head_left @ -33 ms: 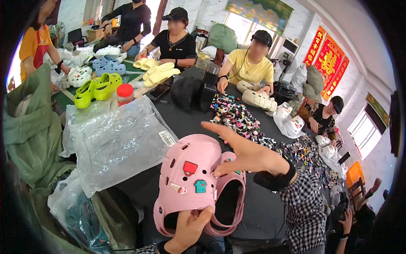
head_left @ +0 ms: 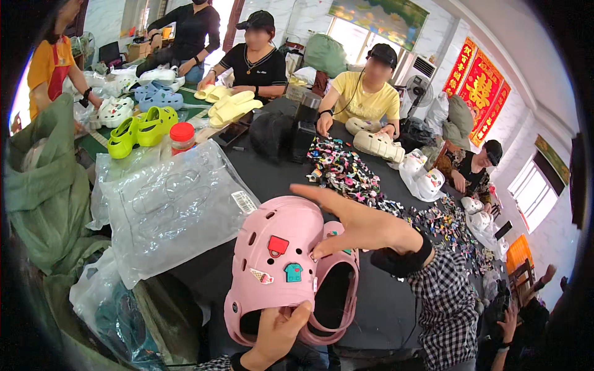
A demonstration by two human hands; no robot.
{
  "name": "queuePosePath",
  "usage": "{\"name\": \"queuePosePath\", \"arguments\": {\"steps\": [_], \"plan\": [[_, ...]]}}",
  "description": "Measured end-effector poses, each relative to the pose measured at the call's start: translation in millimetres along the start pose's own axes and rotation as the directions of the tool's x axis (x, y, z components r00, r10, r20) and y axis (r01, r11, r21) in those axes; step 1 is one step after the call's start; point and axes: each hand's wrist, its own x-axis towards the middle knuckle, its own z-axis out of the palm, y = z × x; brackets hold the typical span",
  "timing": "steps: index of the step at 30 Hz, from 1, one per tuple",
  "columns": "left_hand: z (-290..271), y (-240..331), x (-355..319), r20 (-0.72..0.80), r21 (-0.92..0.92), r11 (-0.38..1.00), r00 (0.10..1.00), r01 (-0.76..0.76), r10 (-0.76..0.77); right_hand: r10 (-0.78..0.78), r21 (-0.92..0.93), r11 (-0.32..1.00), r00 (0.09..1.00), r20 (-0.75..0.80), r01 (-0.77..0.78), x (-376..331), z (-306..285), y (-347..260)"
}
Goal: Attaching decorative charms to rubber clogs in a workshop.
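Note:
A pink clog (head_left: 281, 222) is tilted up in front of me, with a red handbag charm (head_left: 278, 247), an ice-cream cone charm (head_left: 262, 276) and a teal shirt charm (head_left: 292, 272) on its upper. My left hand (head_left: 276, 334) grips it at the foot opening, thumb outside and fingers hidden inside. My right hand (head_left: 365, 222) reaches over from the right, thumb and index finger spread apart. Its thumb tip touches the upper near the bare holes; whether something small lies under it I cannot tell. A second pink clog (head_left: 351, 290) with greenish charms sits just right, partly covered by that hand.
Many small loose charms (head_left: 346, 170) are heaped across the black table (head_left: 383, 309). A clear plastic bag (head_left: 173, 210) lies left, near a red-lidded jar (head_left: 182, 137) and lime-green clogs (head_left: 143, 131). Green sacking (head_left: 49, 185) hangs at far left. Several people work around the table.
My right hand's index finger has shifted very slightly to the left and down. The pink clog and my left hand stay in place.

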Motion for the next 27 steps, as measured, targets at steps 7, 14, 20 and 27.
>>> {"name": "queuePosePath", "arguments": {"steps": [7,14,20,27], "plan": [[0.2,-2.1,-5.1,0.000,0.044,0.999,1.000,0.006,-0.006,-0.012,0.188,0.982,0.996,0.089,-0.005,6.5,3.1,6.0],[12.6,22.5,-0.5,-0.027,0.017,0.999,0.999,-0.043,0.044,-0.033,-0.015,0.999,0.998,-0.050,0.032,-3.6,11.2,3.3],[13.7,34.5,3.1,-0.135,-0.022,0.999,0.990,0.041,-0.043,-0.044,0.022,0.999,0.999,-0.020,0.045,4.0,13.3,20.0],[21.1,37.3,13.6,-0.216,-0.114,0.993,0.976,0.012,-0.036,-0.106,-0.085,0.992,0.974,-0.202,0.090,-13.0,23.4,32.5]]}}
